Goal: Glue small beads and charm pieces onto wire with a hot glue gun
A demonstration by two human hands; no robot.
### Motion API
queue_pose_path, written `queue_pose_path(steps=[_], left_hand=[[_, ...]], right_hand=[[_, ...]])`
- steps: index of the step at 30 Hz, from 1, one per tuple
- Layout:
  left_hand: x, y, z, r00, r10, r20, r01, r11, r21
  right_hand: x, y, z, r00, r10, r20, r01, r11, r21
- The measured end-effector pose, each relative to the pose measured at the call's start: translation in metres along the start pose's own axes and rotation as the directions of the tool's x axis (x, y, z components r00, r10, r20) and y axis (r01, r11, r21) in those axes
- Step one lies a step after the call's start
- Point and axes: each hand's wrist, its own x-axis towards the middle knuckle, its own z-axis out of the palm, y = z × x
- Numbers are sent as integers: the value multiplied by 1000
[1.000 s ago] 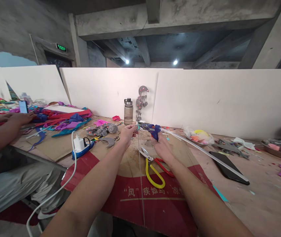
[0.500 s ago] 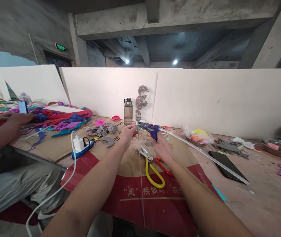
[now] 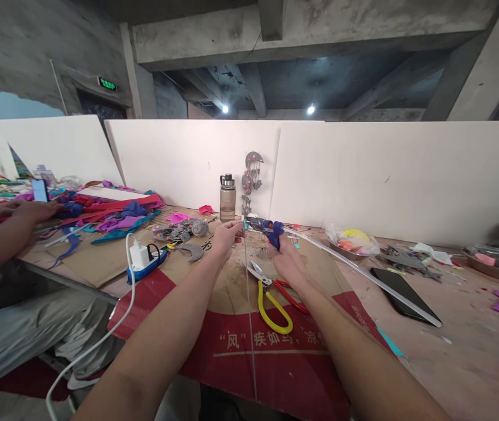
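In the head view, the left hand (image 3: 230, 235) pinched 1 thin grey cord (image 3: 249, 298), which trailed down over the cardboard sheet (image 3: 293, 380) on the worktop (image 3: 460, 362). The right hand (image 3: 286, 254) gripped the blue hot glue gun (image 3: 274, 233), its front end aimed at that pinch; whether it touched the cord was too small to tell. Doing this well called for steady fingers clear of the hot tip, a light trigger squeeze, and slack behind for the long clear glue stick (image 3: 350, 261).
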Motion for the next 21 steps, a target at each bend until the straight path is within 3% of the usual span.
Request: queue_pose_path(steps=[5,11,14,17,19,21], left_hand=[[2,-1,-2,1000,-31,-1,31,999,-45],[6,-3,-5,999,-30,-10,29,998,-64],[3,-2,-2,1000,22,-4,-22,1000,-9],[-2,-2,2,995,93,22,-94,993,78],[-5,-2,6,990,136,32,-139,979,148],[-8,-3,10,985,170,32,-173,960,218]], right_hand=[[0,0,-1,1000,-16,-20,17,997,78],[8,8,-7,974,216,67,-225,897,381],[9,16,-18,954,282,104,-298,933,202],[7,28,-27,972,211,106,-194,969,-155],[6,37,-27,990,129,50,-106,942,-317],[7,44,-20,993,86,-78,-108,926,-362]])
